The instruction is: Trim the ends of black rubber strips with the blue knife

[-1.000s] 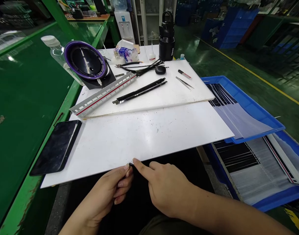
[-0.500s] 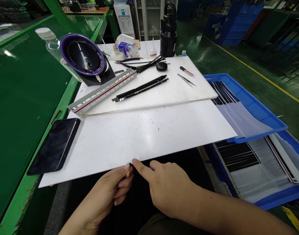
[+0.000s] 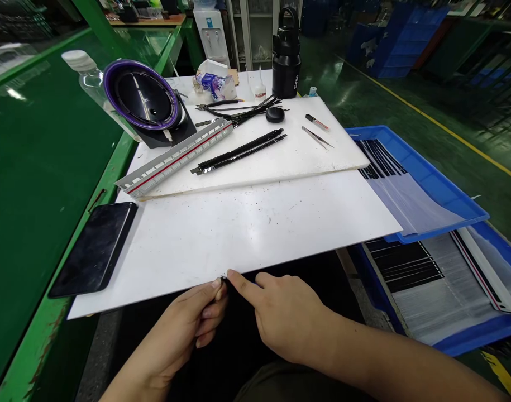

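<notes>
At the front edge of the white tabletop (image 3: 247, 240), my left hand (image 3: 196, 315) is pinched closed on a small black piece (image 3: 224, 278). Most of that piece is hidden by the fingers. My right hand (image 3: 286, 318) comes in beside it, its index finger stretched so the tip is at the black piece. Its other fingers are curled, and a sliver of blue shows between them; what they hold is hidden. Further back, black strips (image 3: 240, 152) lie on a white foam board (image 3: 305, 156), next to a grey scale ruler (image 3: 175, 162).
A phone (image 3: 94, 248) lies at the left edge. Tweezers (image 3: 317, 137), a marker-like tube (image 3: 317, 122), pliers (image 3: 217, 104), a black bottle (image 3: 286, 70) and a purple-rimmed fan (image 3: 141, 95) stand or lie behind. Blue trays (image 3: 468, 215) with black strips are stacked at right.
My hands keep almost the same pose at the table edge. The view has shifted very slightly; nothing else visibly moved.
</notes>
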{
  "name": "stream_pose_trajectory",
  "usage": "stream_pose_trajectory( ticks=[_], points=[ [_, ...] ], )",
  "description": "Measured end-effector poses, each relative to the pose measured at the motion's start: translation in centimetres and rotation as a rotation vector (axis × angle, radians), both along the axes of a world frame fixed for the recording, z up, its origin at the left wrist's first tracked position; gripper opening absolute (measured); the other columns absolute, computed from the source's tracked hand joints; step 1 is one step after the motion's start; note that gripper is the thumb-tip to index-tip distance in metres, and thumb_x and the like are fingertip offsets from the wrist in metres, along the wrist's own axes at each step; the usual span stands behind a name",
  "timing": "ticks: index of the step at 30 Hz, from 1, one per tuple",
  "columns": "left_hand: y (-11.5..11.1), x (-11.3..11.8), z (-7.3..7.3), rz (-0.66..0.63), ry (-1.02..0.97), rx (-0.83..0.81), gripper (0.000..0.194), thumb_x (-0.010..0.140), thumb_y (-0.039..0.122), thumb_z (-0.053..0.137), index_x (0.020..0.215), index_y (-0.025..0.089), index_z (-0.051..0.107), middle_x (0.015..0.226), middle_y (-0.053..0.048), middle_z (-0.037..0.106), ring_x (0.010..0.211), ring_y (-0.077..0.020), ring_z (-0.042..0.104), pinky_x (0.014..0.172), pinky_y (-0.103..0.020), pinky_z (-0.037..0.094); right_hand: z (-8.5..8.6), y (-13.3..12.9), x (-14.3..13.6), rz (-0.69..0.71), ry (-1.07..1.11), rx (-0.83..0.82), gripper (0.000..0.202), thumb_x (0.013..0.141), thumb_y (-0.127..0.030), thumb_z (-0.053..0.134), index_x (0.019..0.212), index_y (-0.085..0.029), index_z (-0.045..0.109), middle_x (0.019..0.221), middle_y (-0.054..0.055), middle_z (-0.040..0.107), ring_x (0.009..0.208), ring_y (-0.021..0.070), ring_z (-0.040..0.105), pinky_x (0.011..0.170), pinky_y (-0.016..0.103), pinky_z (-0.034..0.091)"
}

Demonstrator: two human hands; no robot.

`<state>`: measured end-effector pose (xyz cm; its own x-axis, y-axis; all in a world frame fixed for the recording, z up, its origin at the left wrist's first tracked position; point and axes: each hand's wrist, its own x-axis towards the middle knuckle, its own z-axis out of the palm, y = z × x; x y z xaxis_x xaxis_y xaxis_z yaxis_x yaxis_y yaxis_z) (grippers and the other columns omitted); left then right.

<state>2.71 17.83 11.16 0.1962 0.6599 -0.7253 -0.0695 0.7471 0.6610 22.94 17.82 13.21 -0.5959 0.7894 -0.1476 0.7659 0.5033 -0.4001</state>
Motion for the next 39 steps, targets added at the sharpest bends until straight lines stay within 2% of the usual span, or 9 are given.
stream_pose_trajectory(
  ticks=[9, 17, 27, 32, 39],
  points=[
    [-0.08, 0.10, 0.06, 0.005, 0.001, 0.012, 0.044, 0.077, 0.057, 0.070, 0.069, 0.021, 0.047, 0.056, 0.009, 0.033, 0.046, -0.0062, 0.019, 0.039, -0.018, 0.020, 0.64, -0.27, -0.11, -0.004, 0.020, -0.006, 0.070, 0.087, -0.015, 0.044, 0.156, -0.026, 0.032, 0.090, 0.004, 0.066, 0.060, 0.0214, 0.062, 0.049, 0.033, 0.036],
    [-0.12, 0.40, 0.28, -0.002, 0.037, 0.027, 0.050, 0.075, 0.064, 0.069, 0.065, 0.021, 0.045, 0.055, 0.009, 0.032, 0.044, -0.0055, 0.018, 0.038, -0.018, 0.021, 0.07, -0.36, -0.15, 0.010, -0.039, 0.004, 0.074, 0.085, -0.014, 0.047, 0.156, -0.026, 0.032, 0.087, 0.003, 0.065, 0.056, 0.0211, 0.061, 0.045, 0.033, 0.029],
    [-0.19, 0.24, 0.03, 0.002, 0.014, 0.020, 0.046, 0.077, 0.060, 0.068, 0.067, 0.021, 0.047, 0.055, 0.009, 0.032, 0.045, -0.0058, 0.019, 0.038, -0.017, 0.021, 0.82, -0.16, -0.36, 0.005, -0.016, -0.034, 0.074, 0.086, -0.013, 0.044, 0.157, -0.025, 0.030, 0.088, 0.003, 0.065, 0.058, 0.0213, 0.060, 0.047, 0.033, 0.034],
    [-0.11, 0.30, 0.15, -0.001, 0.021, 0.021, 0.048, 0.076, 0.062, 0.068, 0.066, 0.021, 0.046, 0.055, 0.009, 0.032, 0.045, -0.0056, 0.019, 0.038, -0.018, 0.022, 0.60, -0.11, -0.33, 0.021, -0.026, -0.036, 0.074, 0.085, -0.013, 0.047, 0.156, -0.024, 0.031, 0.089, 0.004, 0.065, 0.059, 0.0211, 0.061, 0.048, 0.033, 0.037],
    [-0.12, 0.36, 0.19, -0.007, 0.028, 0.030, 0.048, 0.078, 0.061, 0.067, 0.065, 0.021, 0.044, 0.055, 0.009, 0.032, 0.045, -0.0060, 0.019, 0.038, -0.018, 0.021, 0.14, -0.48, -0.36, 0.014, -0.038, 0.002, 0.074, 0.085, -0.013, 0.047, 0.157, -0.024, 0.029, 0.089, 0.004, 0.065, 0.057, 0.0209, 0.061, 0.045, 0.032, 0.034]
  ],
)
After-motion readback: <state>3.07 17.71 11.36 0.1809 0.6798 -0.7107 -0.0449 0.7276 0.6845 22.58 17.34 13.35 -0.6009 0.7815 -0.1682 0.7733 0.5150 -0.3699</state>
